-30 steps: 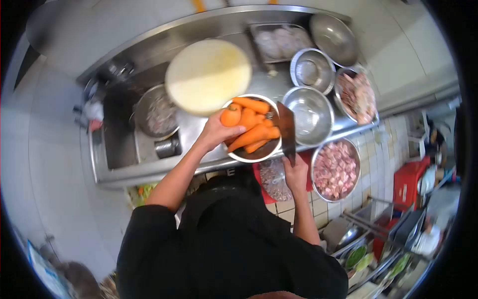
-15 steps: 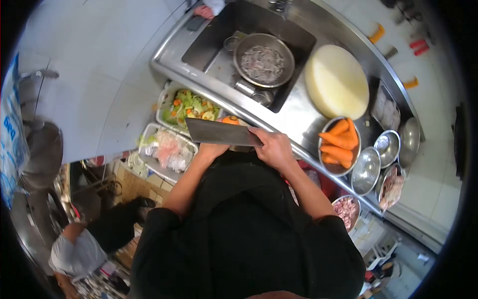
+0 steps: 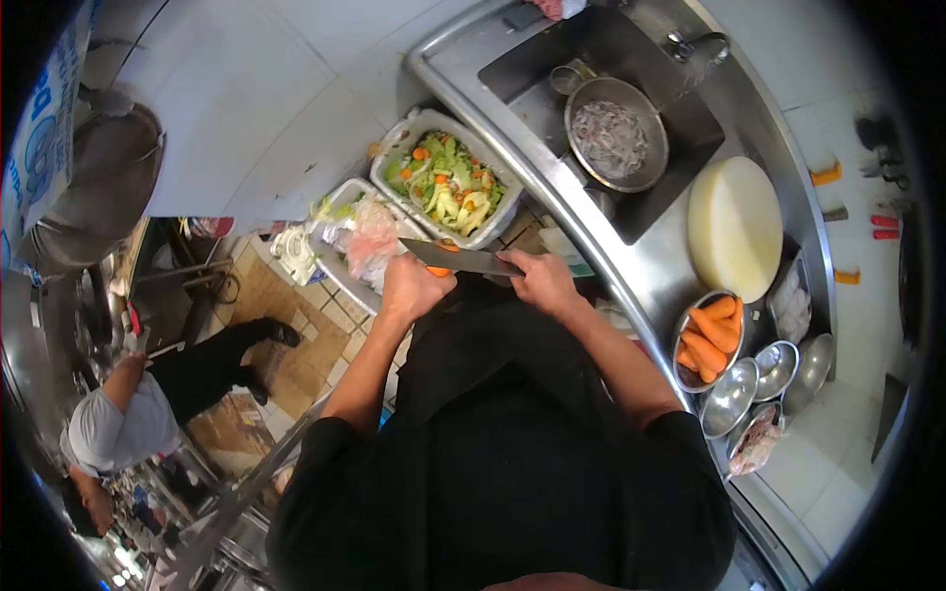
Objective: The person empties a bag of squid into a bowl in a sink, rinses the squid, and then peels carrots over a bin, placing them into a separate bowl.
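My right hand (image 3: 544, 283) is closed around the handle end of a cleaver (image 3: 471, 260), whose dark wide blade points left, seen at a slant. My left hand (image 3: 416, 287) is closed on a carrot (image 3: 439, 271), its orange showing beside and behind the blade. The blade overlaps the carrot in this view, close to my left fingers. Just beyond my hands stands a bin of vegetable scraps (image 3: 507, 202), with green leaves and orange pieces in it. A second bin (image 3: 325, 189) beside it holds plastic bags and pale scraps.
On the right runs a steel sink counter (image 3: 581, 231) with a bowl of greyish strips (image 3: 611, 133) in its basin. A thick round cutting board (image 3: 724, 236), a bowl of carrots (image 3: 711, 340) and several metal bowls stand along it. At left, another person (image 3: 118, 424) is on the tiled floor.
My body and view have turned left, so the sink and bowls sit farther right. The blade has tilted more edge-on, and my left hand and its carrot show more fully. Water now runs from the tap.
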Tool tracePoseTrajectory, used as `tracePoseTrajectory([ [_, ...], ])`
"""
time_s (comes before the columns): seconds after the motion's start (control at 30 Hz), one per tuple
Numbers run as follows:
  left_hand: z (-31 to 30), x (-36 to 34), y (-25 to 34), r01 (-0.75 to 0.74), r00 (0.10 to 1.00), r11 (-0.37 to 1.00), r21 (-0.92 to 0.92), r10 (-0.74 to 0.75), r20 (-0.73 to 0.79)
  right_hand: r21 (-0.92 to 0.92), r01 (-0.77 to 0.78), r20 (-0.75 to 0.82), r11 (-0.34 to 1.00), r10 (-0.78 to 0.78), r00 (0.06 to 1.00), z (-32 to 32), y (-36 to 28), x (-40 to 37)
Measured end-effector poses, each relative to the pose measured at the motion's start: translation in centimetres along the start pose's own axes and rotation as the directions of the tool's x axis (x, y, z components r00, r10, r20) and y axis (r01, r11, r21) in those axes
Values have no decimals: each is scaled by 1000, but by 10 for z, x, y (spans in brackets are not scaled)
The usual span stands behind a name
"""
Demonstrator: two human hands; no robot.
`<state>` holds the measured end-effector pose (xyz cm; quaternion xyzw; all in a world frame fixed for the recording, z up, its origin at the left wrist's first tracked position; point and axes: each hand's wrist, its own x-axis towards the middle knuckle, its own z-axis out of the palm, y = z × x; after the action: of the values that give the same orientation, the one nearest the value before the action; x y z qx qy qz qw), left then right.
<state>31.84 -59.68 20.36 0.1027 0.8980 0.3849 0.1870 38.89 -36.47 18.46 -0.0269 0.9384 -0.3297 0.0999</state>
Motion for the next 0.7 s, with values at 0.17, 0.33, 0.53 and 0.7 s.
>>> tracePoseTrajectory([
  [0.17,-19,-26,24,43,998,971,-234,-55,-43,-194,-246,180,950,281,943,14,20,13],
  [0.33,-23,-15,-25,174,982,970,-169,-158,105,-166,-334,222,928,365,904,9,63,-4],
  [0.53,-2,16,-125,-281,946,917,282,315,-82,60,-507,58,860,504,862,-7,44,-8],
  [0.7,4,62,-79,-78,996,997,27,76,50,255,-649,-170,717,693,700,-76,31,-57],
])
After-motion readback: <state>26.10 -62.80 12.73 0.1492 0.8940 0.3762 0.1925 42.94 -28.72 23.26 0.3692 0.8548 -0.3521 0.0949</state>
